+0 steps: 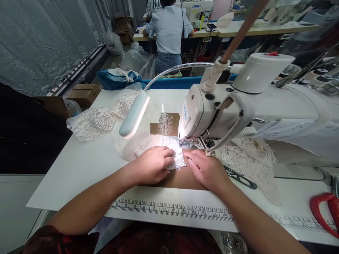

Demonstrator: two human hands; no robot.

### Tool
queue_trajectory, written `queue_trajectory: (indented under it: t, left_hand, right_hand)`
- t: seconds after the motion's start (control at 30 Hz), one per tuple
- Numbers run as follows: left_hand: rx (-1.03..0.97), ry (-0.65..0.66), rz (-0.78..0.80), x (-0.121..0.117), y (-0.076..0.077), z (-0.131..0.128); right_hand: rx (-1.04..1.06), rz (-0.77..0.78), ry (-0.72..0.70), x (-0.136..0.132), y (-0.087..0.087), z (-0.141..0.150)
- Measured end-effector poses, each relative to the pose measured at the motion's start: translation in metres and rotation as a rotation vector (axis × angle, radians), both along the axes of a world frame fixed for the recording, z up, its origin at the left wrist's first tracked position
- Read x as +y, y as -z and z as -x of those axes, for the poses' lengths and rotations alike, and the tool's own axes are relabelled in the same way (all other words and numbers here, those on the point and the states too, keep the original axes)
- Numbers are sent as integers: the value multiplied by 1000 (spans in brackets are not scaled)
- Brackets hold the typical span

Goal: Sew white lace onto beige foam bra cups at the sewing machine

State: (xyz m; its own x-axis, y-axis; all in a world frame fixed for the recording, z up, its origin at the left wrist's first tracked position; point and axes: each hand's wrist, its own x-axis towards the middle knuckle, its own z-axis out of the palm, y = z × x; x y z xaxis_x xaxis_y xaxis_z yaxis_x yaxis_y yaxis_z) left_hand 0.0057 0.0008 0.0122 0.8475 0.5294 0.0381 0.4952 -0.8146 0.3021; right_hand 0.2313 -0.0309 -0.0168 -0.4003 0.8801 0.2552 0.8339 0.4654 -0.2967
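Note:
My left hand (155,164) lies with curled fingers on a white lace piece (178,162) and presses it down beneath the sewing machine's head (194,113). The lace reaches to the needle area, and sheer pale fabric (129,148) trails from it to the left. My right hand (206,167) rests on the brown sheet (174,179), just right of the lace edge. Its fingers are drawn together, their tips close to the lace; whether they pinch anything is hidden. Dark thread snips (241,176) lie against the right wrist, partly covered by it.
A lamp (135,114) on a bent neck hangs over the table's left side. More lace pieces lie at the left (92,121) and right (251,162). Red-handled scissors (324,211) sit at the right edge. A printed ruler (169,208) runs along the front. A person (169,31) sits ahead.

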Motion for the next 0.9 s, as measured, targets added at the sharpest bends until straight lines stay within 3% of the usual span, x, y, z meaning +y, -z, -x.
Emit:
queue_trajectory:
  t: [0.17,0.4,0.5,0.67,0.77,0.9]
  left_hand:
    - [-153,-73,122,9,6,0]
    - [-202,-119,389,22,-3,4]
    - [-182,-106,374,20,-5,3]
    - [-134,-65,219,15,-1,2]
    - [-198,-72,260,19,3,2]
    - [-214,-73,344,24,3,3]
  right_hand:
    - [46,90,-18,0,-1,0]
    - [112,161,49,7,2,10]
    - [153,156,32,9,2,13]
    - [237,178,-21,9,0,11]
    - [283,169,-44,9,3,9]
    - [233,188,62,10,5,11]
